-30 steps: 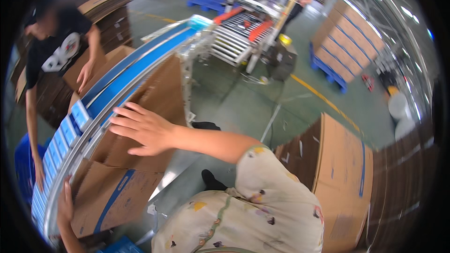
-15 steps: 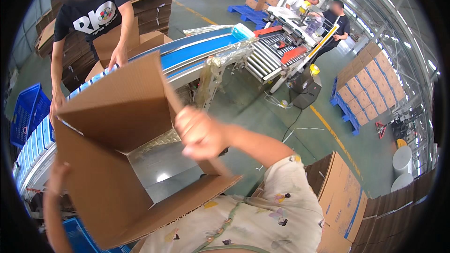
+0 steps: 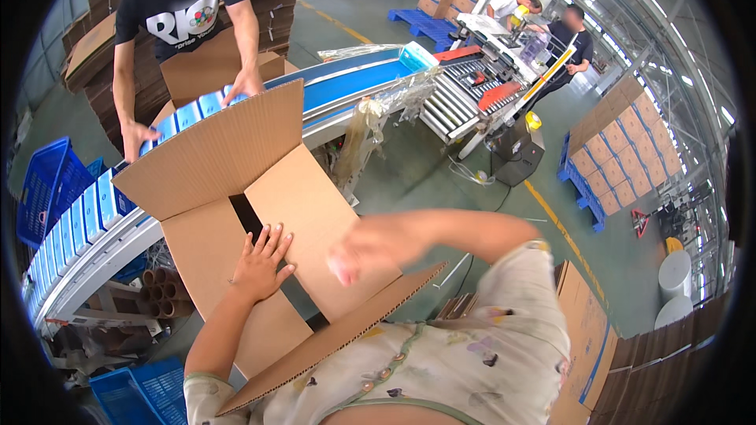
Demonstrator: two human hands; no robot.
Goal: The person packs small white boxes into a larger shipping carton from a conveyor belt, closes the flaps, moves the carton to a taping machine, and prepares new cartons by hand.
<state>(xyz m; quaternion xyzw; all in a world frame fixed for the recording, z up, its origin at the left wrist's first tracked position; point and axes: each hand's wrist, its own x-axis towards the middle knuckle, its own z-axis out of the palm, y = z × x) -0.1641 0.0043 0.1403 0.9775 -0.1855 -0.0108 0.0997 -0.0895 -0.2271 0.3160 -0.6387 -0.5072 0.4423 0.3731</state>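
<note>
Left hand [image 3: 260, 261] lies flat, fingers spread, on the tilted cardboard box [image 3: 236, 212]; right hand [image 3: 358, 252] blurred.

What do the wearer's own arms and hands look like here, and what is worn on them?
Both hands are bare: no gloves, rings or watch show. The left hand is sharp, fingers visible; the right hand is motion-blurred. Both forearms are uncovered. The top is pale cream with small dark and yellow prints, short sleeves and a green-trimmed button front.

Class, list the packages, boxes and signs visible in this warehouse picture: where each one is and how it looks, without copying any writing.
Cardboard box: centre, brown, flaps open, left hand flat on it.
Small cartons: left conveyor, a row, light blue.
Stacked boxes: right, brown, on blue pallet.
Warning sign: right floor, red triangle.
</note>
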